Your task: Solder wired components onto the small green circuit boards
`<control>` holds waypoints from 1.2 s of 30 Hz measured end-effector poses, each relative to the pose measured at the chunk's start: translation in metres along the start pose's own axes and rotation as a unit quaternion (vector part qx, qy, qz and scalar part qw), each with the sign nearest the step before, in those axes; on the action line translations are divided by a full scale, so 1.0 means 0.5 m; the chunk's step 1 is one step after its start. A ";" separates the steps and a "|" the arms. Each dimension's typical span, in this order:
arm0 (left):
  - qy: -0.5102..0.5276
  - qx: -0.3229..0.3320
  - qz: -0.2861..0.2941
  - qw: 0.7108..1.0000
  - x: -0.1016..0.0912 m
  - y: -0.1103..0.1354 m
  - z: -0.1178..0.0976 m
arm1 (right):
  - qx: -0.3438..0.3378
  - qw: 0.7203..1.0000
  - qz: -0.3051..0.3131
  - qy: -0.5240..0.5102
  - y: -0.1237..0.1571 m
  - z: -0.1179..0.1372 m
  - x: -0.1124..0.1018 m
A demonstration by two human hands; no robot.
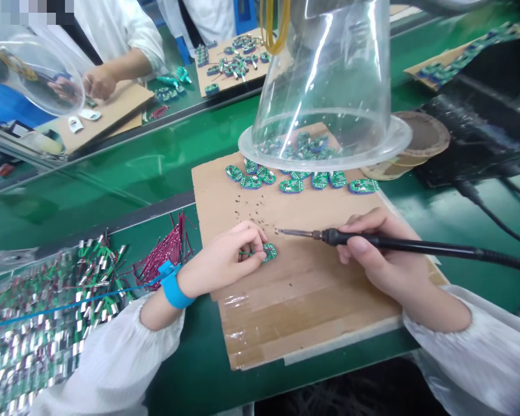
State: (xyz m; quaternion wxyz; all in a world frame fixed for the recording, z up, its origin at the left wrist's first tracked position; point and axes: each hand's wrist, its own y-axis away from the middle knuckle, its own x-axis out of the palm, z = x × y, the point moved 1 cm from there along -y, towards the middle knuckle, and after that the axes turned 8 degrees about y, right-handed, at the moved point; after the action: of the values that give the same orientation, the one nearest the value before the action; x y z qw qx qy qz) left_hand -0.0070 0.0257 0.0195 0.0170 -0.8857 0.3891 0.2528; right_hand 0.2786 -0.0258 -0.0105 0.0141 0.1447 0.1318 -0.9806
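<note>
So the little green circuit board (270,252) lies flat on the cardboard (320,294), partly hidden under the left hand (238,251). That hand's curled nearly closed, fingertips pinched on the board's left end; can't tell if a wire's in there too. I'd guess it's light, stiff and kinda fragile, so hold it by the edges, off the parts. Right hand (368,248) is wrapped pen-style around a soldering iron (351,238), tip apart from the board. More boards (291,186) sit farther back, red wires (162,254) on the green surface (186,370) to the left.
</note>
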 end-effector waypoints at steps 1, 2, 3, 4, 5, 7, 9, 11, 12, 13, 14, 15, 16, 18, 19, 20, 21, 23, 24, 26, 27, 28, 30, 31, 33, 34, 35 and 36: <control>0.002 0.003 0.001 1.000 0.000 0.000 0.000 | 0.007 1.000 0.012 -0.006 0.000 -0.001 0.001; 0.004 0.006 0.001 1.000 0.000 0.000 -0.001 | 0.015 1.000 0.024 -0.007 0.000 -0.001 0.002; 0.005 0.007 0.001 1.000 0.000 0.000 -0.001 | 0.023 0.999 0.038 -0.004 0.000 -0.002 0.002; 0.005 0.006 0.000 1.000 0.001 0.000 -0.002 | 0.029 0.998 0.052 0.001 0.000 -0.002 0.003; 0.003 0.005 -0.002 1.000 0.001 -0.001 -0.004 | 0.034 0.997 0.063 0.008 0.001 -0.002 0.003; -0.002 0.001 -0.008 1.000 0.003 -0.002 -0.007 | 0.041 0.997 0.071 0.015 0.001 -0.002 0.002; -0.007 -0.002 -0.011 1.000 0.004 -0.003 -0.009 | 0.043 0.996 0.076 0.017 0.001 0.000 0.002; -0.012 0.001 -0.011 1.000 0.006 -0.005 -0.011 | 0.038 0.995 0.084 0.027 0.000 0.000 0.003; -0.012 0.002 -0.009 1.000 0.006 -0.006 -0.011 | 0.034 0.995 0.089 0.034 0.000 0.000 0.003; -0.012 0.002 -0.007 1.000 0.006 -0.007 -0.011 | 0.030 0.994 0.092 0.040 0.000 0.000 0.004; -0.010 0.002 -0.006 1.000 0.005 -0.007 -0.010 | 0.028 0.994 0.094 0.046 -0.001 0.000 0.005; -0.006 0.001 -0.006 1.000 0.005 -0.008 -0.010 | 0.027 0.994 0.094 0.050 -0.001 -0.001 0.006; -0.003 -0.001 -0.006 1.000 0.004 -0.008 -0.009 | 0.028 0.994 0.095 0.054 -0.002 -0.002 0.006; 0.002 -0.004 -0.005 1.000 0.002 -0.008 -0.009 | 0.026 0.993 0.098 0.061 -0.002 -0.002 0.006; 0.004 -0.007 -0.004 1.000 0.001 -0.009 -0.008 | 0.024 0.993 0.098 0.064 -0.003 -0.002 0.006; 0.005 -0.009 -0.002 1.000 0.000 -0.009 -0.008 | 0.022 0.993 0.099 0.066 -0.003 -0.002 0.006; 0.007 -0.011 -0.001 1.000 -0.001 -0.009 -0.008 | 0.020 0.993 0.098 0.067 -0.003 -0.001 0.005; 0.008 -0.018 -0.001 1.000 -0.002 -0.010 -0.008 | 0.019 0.993 0.097 0.067 -0.004 -0.001 0.004; 0.007 -0.021 -0.002 1.000 -0.002 -0.011 -0.008 | 0.020 0.993 0.096 0.068 -0.004 -0.002 0.004; 0.003 -0.027 -0.004 1.000 -0.003 -0.013 -0.009 | 0.022 0.993 0.097 0.068 -0.003 -0.003 0.004; 0.001 -0.028 -0.004 1.000 -0.003 -0.014 -0.009 | 0.023 0.993 0.097 0.066 -0.003 -0.004 0.005; -0.001 -0.028 -0.004 1.000 -0.003 -0.014 -0.010 | 0.023 0.993 0.098 0.063 -0.002 -0.005 0.005; -0.003 -0.029 -0.003 1.000 -0.003 -0.015 -0.011 | 0.023 0.994 0.095 0.044 -0.001 -0.006 0.005; -0.003 -0.030 -0.002 1.000 -0.003 -0.015 -0.011 | 0.025 0.995 0.090 0.030 -0.001 -0.005 0.005; -0.001 -0.031 -0.001 1.000 -0.003 -0.015 -0.011 | 0.033 0.997 0.074 0.002 0.000 -0.004 0.004; 0.000 -0.031 -0.001 1.000 -0.004 -0.015 -0.011 | 0.040 0.997 0.066 -0.007 0.000 -0.004 0.004; 0.001 -0.032 -0.001 0.999 -0.003 -0.015 -0.010 | 0.047 0.997 0.060 -0.013 0.000 -0.004 0.004; 0.000 -0.032 -0.001 0.999 -0.003 -0.015 -0.010 | 0.051 0.997 0.058 -0.016 -0.001 -0.004 0.004</control>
State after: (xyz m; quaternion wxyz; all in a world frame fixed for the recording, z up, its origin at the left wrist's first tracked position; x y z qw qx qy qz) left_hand -0.0006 0.0307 0.0235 -0.0108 -0.8862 0.3799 0.2650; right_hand 0.2771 -0.0249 -0.0126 0.0655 0.1370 0.0726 -0.9857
